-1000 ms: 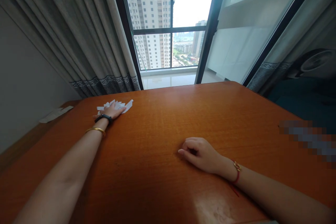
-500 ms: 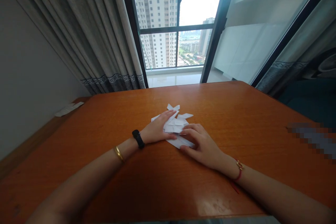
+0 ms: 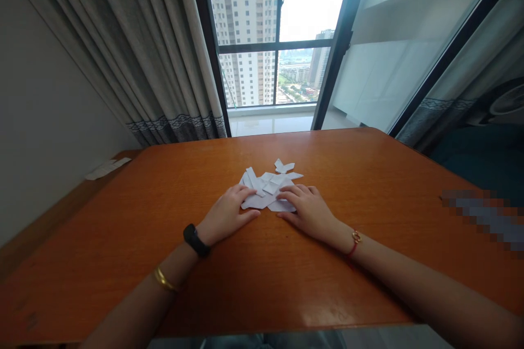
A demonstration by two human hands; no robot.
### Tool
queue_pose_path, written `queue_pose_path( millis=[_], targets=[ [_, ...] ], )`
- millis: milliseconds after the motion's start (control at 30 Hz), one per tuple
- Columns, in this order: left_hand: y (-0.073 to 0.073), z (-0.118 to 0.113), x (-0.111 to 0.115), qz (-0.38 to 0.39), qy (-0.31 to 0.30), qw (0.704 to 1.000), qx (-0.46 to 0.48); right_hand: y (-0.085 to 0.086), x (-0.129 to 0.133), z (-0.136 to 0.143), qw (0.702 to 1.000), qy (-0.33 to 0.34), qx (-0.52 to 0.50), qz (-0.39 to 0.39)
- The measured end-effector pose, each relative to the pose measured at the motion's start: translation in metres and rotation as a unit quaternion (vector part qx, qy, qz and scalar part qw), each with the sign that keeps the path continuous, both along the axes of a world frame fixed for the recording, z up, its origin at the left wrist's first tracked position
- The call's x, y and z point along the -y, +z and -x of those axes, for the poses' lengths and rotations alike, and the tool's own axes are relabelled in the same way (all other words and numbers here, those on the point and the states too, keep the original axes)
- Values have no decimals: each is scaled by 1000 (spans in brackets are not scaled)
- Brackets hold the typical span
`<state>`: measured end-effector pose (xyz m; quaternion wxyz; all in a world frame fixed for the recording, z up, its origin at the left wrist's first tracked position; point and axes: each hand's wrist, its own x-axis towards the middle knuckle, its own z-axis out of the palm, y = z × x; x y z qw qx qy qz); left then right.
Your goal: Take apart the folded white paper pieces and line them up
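Several folded white paper pieces [image 3: 270, 184] lie overlapped in a pile on the table, some with pointed, wing-like ends. A narrow folded strip [image 3: 254, 181] slants across the pile's left side. My left hand [image 3: 227, 212], with a black wristband above it, rests its fingertips on the pile's left part; the thumb is spread apart at the near edge. On the right, my right hand [image 3: 309, 210] lays its bent fingers over the papers, its thumb stretched out beside the near edge. The fingers hide parts of the paper under them.
The brown wooden table [image 3: 196, 294] stretches out under both arms. At its left side another white paper [image 3: 108, 168] lies on a lower ledge. A grey curtain [image 3: 164, 65] and a window [image 3: 278, 43] stand behind. A blurred patch [image 3: 487, 218] covers something at right.
My left hand has drawn back to the left and nearer me, uncovering the papers. The paper pieces have shifted and lie spread differently. My right hand has moved slightly away from me.
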<state>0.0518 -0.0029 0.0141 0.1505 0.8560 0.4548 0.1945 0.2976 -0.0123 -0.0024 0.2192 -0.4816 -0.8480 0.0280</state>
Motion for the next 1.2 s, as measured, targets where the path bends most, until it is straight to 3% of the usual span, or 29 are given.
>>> queue_pose_path(
  millis=[133,267,433,533,700,833,967,1033,1100,1167,1200],
  targets=[
    [-5,2,-6,-21,37,999,-28,5,-14,4,998,-55,24,1],
    [-11,5,-10,-6,31,999,-21,11,-33,5,997,-81,-9,-7],
    [-13,8,-11,-2,14,998,54,13,-49,16,1000,23,8,3],
    [-13,10,-10,-11,-1,996,88,9,-57,20,998,39,46,17],
    [-12,12,-5,-42,10,999,33,6,-58,14,999,-35,38,-9],
    [-12,13,-3,-23,37,998,-41,10,-52,1,996,-58,58,-24],
    [-13,14,-3,-7,68,997,-43,15,-54,-13,989,-130,33,-62],
    [-13,13,-3,-8,77,997,7,18,-52,-17,987,-137,-19,-86],
    [-11,11,-2,21,78,989,124,21,-44,-16,988,-81,-71,-107],
    [-6,7,2,124,70,945,293,23,-32,-9,989,10,-85,-123],
    [-3,4,5,200,63,902,376,24,-25,-4,987,50,-77,-132]
  ],
)
